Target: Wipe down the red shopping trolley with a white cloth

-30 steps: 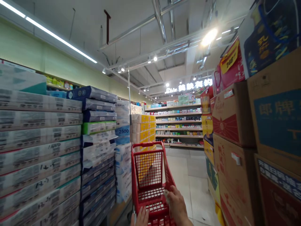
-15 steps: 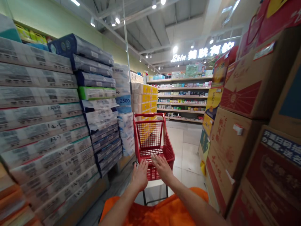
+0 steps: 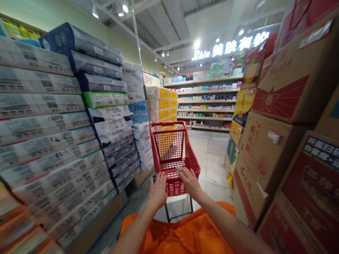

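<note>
A small red mesh shopping cart (image 3: 169,146) stands straight ahead of me in a shop aisle, and its basket looks empty. My left hand (image 3: 158,190) lies on the cart's near rim on the left, fingers curled over the edge. My right hand (image 3: 189,181) grips the same rim a little further right. A small pale scrap (image 3: 180,168) shows under its fingertips; I cannot make out what it is. Both forearms reach out over my orange garment (image 3: 185,233).
Tall stacks of wrapped tissue packs (image 3: 53,141) wall the aisle on the left, with a thin metal pole (image 3: 140,70) beside them. Stacked cardboard boxes (image 3: 278,141) crowd the right side. Pale tiled floor (image 3: 212,162) runs ahead to stocked shelves (image 3: 206,102) under a lit sign.
My view has tipped downward, so both arms and the orange garment now show. The cart sits slightly further ahead and to the right, and both hands stay on its near rim.
</note>
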